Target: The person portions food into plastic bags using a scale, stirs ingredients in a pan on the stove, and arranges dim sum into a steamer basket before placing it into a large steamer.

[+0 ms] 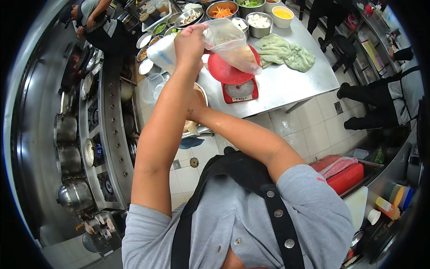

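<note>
My left hand [190,44] is raised over the metal table and pinches the top edge of a clear plastic bag [226,38]. The bag's lower end holds something pale and rests on the red pan of a kitchen scale [239,91]. My right arm crosses beneath the left forearm, and my right hand [196,110] reaches into a bowl [205,93] of pale brownish food [191,128]. Its fingers are mostly hidden behind the left forearm and inside the bowl. Clear plastic tubs [153,87] stand beside the bowl, near a white roll [162,53] with blue marks.
Bowls of shredded carrot [221,12], white cubes [259,21] and yellow liquid [282,15] line the table's far side. A green towel [286,52] lies right of the scale. A stove [105,148] runs along the left. Other people stand at far left [96,22] and right [394,96].
</note>
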The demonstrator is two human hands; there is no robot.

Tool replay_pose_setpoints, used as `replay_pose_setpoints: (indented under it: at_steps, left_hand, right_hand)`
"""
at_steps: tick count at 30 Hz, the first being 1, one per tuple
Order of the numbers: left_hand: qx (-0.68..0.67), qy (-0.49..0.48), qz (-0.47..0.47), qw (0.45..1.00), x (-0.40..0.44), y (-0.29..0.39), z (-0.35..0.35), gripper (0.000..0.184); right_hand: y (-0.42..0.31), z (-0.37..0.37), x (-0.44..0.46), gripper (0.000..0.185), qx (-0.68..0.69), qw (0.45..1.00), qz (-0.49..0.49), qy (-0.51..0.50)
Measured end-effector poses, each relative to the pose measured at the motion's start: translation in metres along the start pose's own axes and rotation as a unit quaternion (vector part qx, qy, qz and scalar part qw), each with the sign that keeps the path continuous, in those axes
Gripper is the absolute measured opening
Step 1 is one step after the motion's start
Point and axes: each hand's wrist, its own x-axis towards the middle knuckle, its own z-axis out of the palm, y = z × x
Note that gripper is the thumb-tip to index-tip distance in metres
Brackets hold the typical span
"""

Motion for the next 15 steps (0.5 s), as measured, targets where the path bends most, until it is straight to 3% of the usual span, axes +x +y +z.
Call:
replay_pose_setpoints:
  at_steps: [2,5,11,14,15]
  left_hand:
    - [0.053,0.026,-0.024,0.998,-0.002,0.000,-0.014,0.017]
    - [0.072,0.020,-0.062,0.995,0.001,-0.013,-0.037,0.018]
    - [0.085,0.014,-0.094,0.992,-0.009,-0.014,-0.049,0.026]
    - [0.125,-0.017,-0.089,0.988,-0.007,-0.003,-0.047,0.036]
    - [0.142,-0.027,-0.088,0.986,-0.004,-0.002,-0.047,0.037]
  right_hand:
    - [0.014,0.014,0.008,0.042,-0.029,0.997,0.059,-0.051]
    - [0.036,0.025,0.005,0.044,0.027,0.998,0.041,0.044]
    - [0.022,0.018,0.006,0.038,0.080,0.983,0.137,0.095]
    - [0.004,0.001,0.011,0.037,0.149,0.962,0.226,0.047]
    - [0.005,0.005,0.011,0.035,0.262,0.936,0.230,0.058]
